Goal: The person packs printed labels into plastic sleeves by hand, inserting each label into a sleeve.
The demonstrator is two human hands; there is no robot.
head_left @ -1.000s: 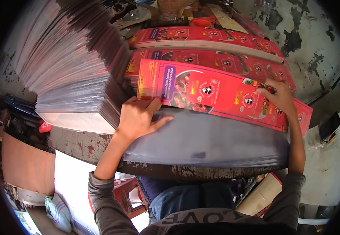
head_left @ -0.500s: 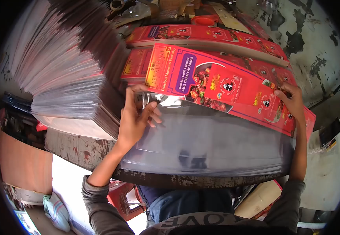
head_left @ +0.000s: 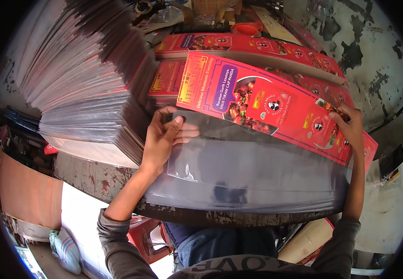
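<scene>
A long red printed card (head_left: 289,100) with sauce branding lies slanted across the middle. My right hand (head_left: 350,124) grips it near its right end, thumb on the printed face. Below it, a clear plastic sleeve (head_left: 252,160) rests on a stack of similar sleeves along the table's front. My left hand (head_left: 157,142) pinches the sleeve's upper left corner, with the thumb on top and the fingers showing through the film. The card's lower edge lies along the sleeve's upper side; whether any of it is inside I cannot tell.
A tall, fanned pile of sleeved cards (head_left: 87,109) stands at the left. Behind the held card lie stacks of red cards (head_left: 262,46). Farther back are an orange-red tape roll or dish (head_left: 247,29) and clutter. The worn table edge (head_left: 94,179) curves in front.
My left fingers have straightened beneath the film, and the thumb now presses on the sleeve's corner. The sleeve's left edge shows more clearly. My right hand keeps hold of the card, which has barely moved.
</scene>
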